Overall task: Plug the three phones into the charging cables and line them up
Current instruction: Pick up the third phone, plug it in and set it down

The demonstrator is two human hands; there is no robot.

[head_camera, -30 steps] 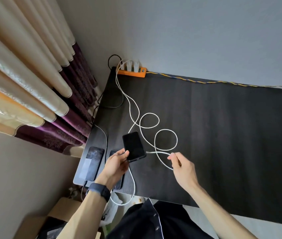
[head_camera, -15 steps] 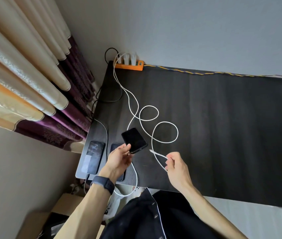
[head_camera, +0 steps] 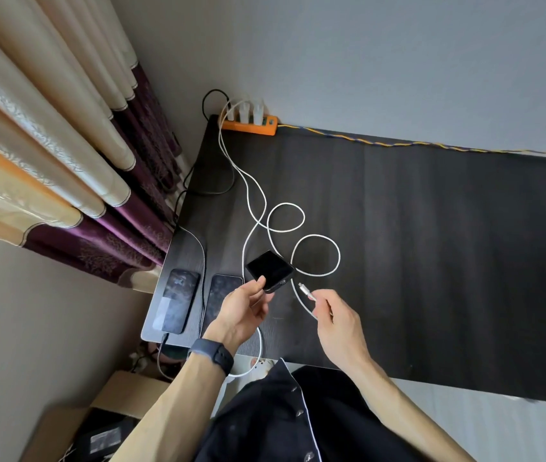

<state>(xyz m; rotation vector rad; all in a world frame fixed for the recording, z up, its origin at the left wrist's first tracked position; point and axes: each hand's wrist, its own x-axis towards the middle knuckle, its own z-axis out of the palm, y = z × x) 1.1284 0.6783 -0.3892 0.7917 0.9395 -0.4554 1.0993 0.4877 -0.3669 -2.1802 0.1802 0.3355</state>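
My left hand (head_camera: 243, 310) holds a black phone (head_camera: 270, 270) tilted above the dark table (head_camera: 431, 245), its port end turned to the right. My right hand (head_camera: 336, 323) pinches the plug end of a looped white cable (head_camera: 318, 271); the plug tip (head_camera: 303, 288) points at the phone's port, a short gap away. Two other phones lie side by side at the table's front left corner: one at the edge (head_camera: 176, 300) with a dark cable at its near end, one (head_camera: 221, 296) partly under my left hand.
An orange power strip (head_camera: 249, 123) with white chargers sits at the back left corner; a braided cord (head_camera: 415, 145) runs along the back edge. Curtains (head_camera: 64, 145) hang to the left. A cardboard box (head_camera: 98, 425) stands on the floor below.
My left hand has tipped the phone so its port faces right. My right hand has lifted the cable's plug off the table and brought it close to the port.
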